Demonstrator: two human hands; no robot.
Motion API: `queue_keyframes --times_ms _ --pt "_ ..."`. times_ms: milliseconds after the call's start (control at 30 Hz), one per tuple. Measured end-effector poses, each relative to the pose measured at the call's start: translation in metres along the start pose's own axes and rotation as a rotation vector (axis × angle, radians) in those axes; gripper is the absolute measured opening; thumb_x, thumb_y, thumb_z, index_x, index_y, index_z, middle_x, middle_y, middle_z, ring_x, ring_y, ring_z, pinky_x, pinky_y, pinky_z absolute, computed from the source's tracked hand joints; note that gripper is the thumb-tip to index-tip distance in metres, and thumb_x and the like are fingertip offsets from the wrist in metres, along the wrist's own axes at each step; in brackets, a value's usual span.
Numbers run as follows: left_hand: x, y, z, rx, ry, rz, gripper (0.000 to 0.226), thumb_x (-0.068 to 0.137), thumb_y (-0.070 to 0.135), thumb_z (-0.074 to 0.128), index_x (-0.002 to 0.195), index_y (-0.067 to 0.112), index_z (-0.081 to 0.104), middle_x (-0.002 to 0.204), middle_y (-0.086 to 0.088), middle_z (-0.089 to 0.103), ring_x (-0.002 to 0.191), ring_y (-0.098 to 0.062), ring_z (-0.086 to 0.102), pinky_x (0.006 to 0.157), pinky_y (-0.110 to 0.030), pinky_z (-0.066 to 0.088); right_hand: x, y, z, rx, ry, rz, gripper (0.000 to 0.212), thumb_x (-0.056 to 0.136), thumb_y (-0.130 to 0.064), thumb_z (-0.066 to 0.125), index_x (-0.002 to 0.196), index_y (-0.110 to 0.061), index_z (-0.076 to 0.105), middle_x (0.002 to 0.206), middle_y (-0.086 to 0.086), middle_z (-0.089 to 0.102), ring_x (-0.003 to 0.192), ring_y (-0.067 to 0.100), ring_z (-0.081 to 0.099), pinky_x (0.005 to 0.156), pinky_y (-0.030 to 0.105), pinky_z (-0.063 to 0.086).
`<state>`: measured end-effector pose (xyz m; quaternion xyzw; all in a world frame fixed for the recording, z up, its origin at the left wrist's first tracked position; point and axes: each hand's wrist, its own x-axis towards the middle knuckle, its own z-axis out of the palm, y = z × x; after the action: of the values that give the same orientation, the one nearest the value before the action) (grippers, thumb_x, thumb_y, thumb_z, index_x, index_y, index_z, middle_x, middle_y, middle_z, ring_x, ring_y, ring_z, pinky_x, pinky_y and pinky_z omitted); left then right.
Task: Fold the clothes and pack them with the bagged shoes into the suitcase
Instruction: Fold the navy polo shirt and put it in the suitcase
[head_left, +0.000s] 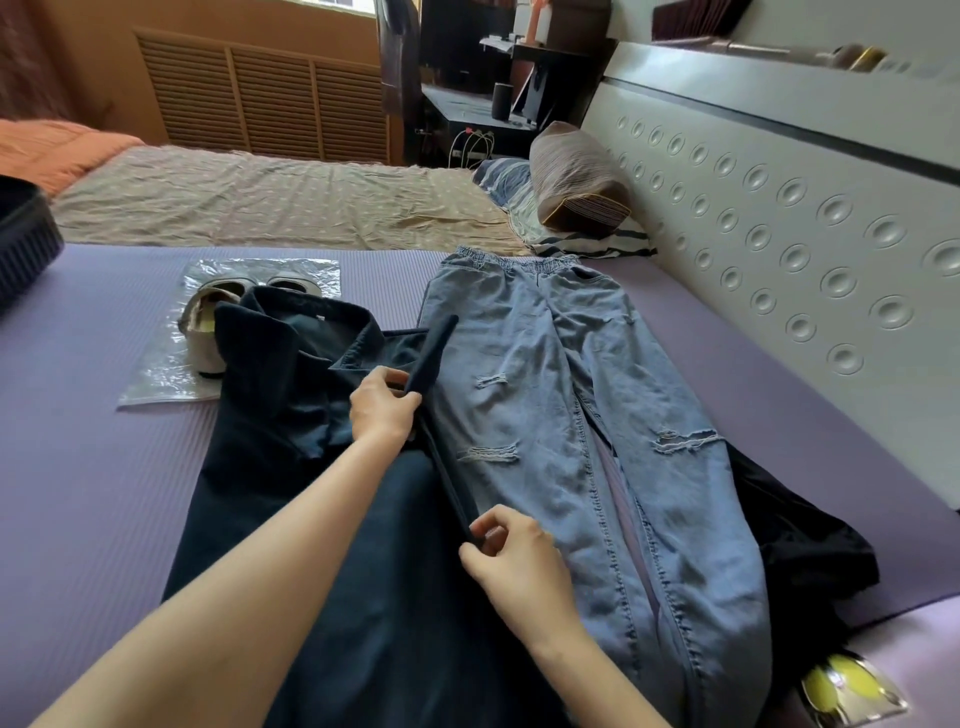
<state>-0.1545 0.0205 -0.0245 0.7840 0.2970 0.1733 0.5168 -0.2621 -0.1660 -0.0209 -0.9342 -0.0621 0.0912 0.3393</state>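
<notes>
Head camera, looking down the bed: the left hand (382, 410) has its fingers and thumb curled round a narrow dark strip (434, 358) that belongs to, or lies along, the right edge of the navy jacket (291, 467). I cannot tell whether it is a belt or a folded front edge. The right hand (511, 551), nearer the camera, pinches the lower end of the same strip between thumb and curled fingers. Between the two hands the strip runs taut and is lifted a little off the cloth.

The jacket lies spread out on the purple mat (78, 467), with its collar at the far end. Just beside it on the right, touching its edge, the light blue ripped jeans (597, 415) lie flat with the elastic waistband toward the far side. A black garment (810, 545) sticks out from under the right leg of the jeans.

Beyond the jacket's collar on the left, a pair of pale shoes (218, 306) lies with a clear plastic bag (156, 374); the collar covers part of them. The dark suitcase (21, 234) shows at the left edge, well apart from the clothes. A white dimpled headboard (779, 234) runs along the right, with a striped pillow (576, 176) against it.
</notes>
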Motion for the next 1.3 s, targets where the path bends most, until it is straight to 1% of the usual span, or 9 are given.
queue_keyframes --times_ms 100,267,500,667,867,1000,1100,1200,1300 --pt "0.003 -0.011 -0.035 -0.054 0.028 -0.008 0.025 0.079 0.012 0.071 0.103 0.016 0.064 0.089 -0.005 0.067 0.085 -0.023 0.065 0.082 -0.042 0.055 -0.017 -0.026 0.017 0.028 -0.036 -0.105 0.011 0.080 -0.032 0.063 0.091 -0.030 0.061 0.066 -0.012 0.055 0.085 0.012 0.063 0.075 0.027 0.047" --pt "0.010 -0.042 -0.105 -0.009 0.119 0.008 0.025 0.079 0.014 0.071 0.103 0.014 0.063 0.087 -0.005 0.065 0.088 -0.025 0.064 0.084 -0.043 0.054 -0.043 -0.076 0.056 -0.015 -0.087 -0.239 0.022 0.086 -0.031 0.056 0.107 -0.027 0.059 0.098 -0.003 0.068 0.098 0.019 0.062 0.082 0.028 0.045" --pt "0.001 -0.070 -0.138 0.284 0.111 0.051 0.036 0.088 0.018 0.064 0.121 0.007 0.055 0.110 -0.014 0.065 0.103 -0.030 0.059 0.076 -0.034 0.043 -0.060 -0.096 0.093 -0.197 -0.220 -0.291 0.033 0.092 -0.028 0.050 0.125 -0.024 0.053 0.123 0.000 0.056 0.111 0.025 0.056 0.092 0.033 0.043" --pt "-0.007 -0.073 -0.131 0.212 0.095 0.091 0.050 0.086 0.021 0.067 0.130 0.005 0.047 0.119 -0.015 0.057 0.108 -0.029 0.056 0.086 -0.034 0.043 -0.063 -0.080 0.074 -0.116 -0.189 -0.292 0.032 0.090 -0.035 0.053 0.122 -0.030 0.057 0.110 -0.009 0.063 0.105 0.016 0.059 0.089 0.029 0.044" --pt "-0.055 -0.087 -0.153 0.053 0.104 0.064 0.041 0.087 0.018 0.067 0.122 0.006 0.052 0.114 -0.013 0.057 0.087 -0.017 0.057 0.077 -0.026 0.041 -0.083 -0.040 0.044 -0.129 -0.197 -0.216 0.021 0.087 -0.044 0.057 0.103 -0.032 0.063 0.073 -0.017 0.057 0.081 0.001 0.056 0.072 0.018 0.040" --pt "-0.121 -0.111 -0.167 -0.093 0.053 0.055 0.026 0.084 0.014 0.068 0.108 0.015 0.058 0.097 -0.003 0.065 0.088 -0.022 0.064 0.078 -0.040 0.054 -0.113 -0.016 0.058 -0.111 -0.221 -0.232 0.014 0.083 -0.049 0.061 0.090 -0.037 0.059 0.085 -0.011 0.060 0.070 -0.003 0.050 0.069 0.009 0.036" --pt "-0.175 -0.124 -0.174 -0.169 -0.036 0.022 0.023 0.085 0.008 0.067 0.097 0.026 0.059 0.089 0.001 0.066 0.081 -0.015 0.066 0.068 -0.035 0.056 -0.131 -0.006 0.077 -0.204 -0.101 -0.283 0.022 0.083 -0.052 0.059 0.097 -0.035 0.062 0.094 -0.012 0.056 0.076 -0.004 0.046 0.069 0.011 0.037" --pt "-0.216 -0.138 -0.179 -0.160 -0.102 0.005 0.025 0.086 0.007 0.065 0.098 0.029 0.060 0.084 0.001 0.068 0.078 -0.011 0.068 0.065 -0.030 0.057 -0.146 -0.006 0.098 -0.294 0.130 -0.355 0.032 0.069 -0.065 0.051 0.078 -0.039 0.064 0.077 -0.017 0.052 0.074 -0.002 0.049 0.056 0.012 0.042" --pt "-0.238 -0.145 -0.181 -0.170 -0.116 -0.016 0.023 0.087 0.007 0.064 0.101 0.026 0.062 0.085 -0.001 0.069 0.081 -0.010 0.069 0.064 -0.027 0.058 -0.152 -0.012 0.114 -0.393 0.184 -0.379 0.036 0.055 -0.064 0.071 0.073 -0.035 0.062 0.070 -0.016 0.055 0.067 0.004 0.056 0.053 0.017 0.047"
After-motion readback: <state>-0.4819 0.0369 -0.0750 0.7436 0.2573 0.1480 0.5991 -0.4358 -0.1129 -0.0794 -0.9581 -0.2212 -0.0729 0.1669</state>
